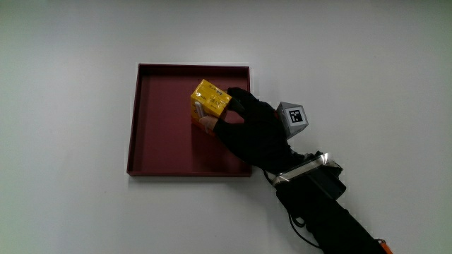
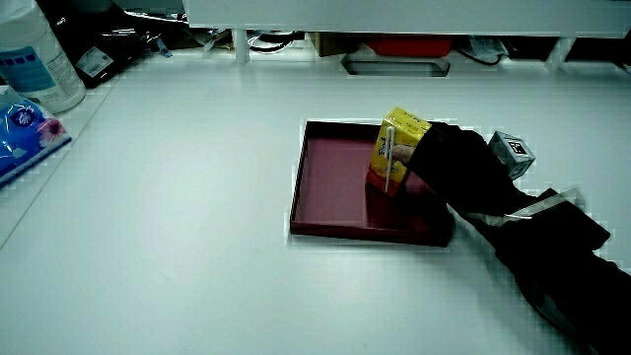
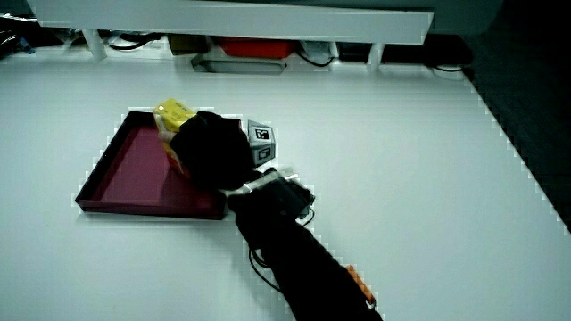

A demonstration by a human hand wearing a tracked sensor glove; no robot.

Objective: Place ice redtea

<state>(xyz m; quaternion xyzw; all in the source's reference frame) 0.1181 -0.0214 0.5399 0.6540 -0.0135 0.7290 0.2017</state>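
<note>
Black-gloved hand clasps a small yellow cardboard iced-tea carton by its side panels | carton upright inside the shallow dark-red square tray, whether resting or just above unclear | likely light, stiff, crushable; hold flat sides gently

carton in tray — grip on it

You had a clear plastic bottle and a blue patterned packet together at the white tabletop's edge.
</note>
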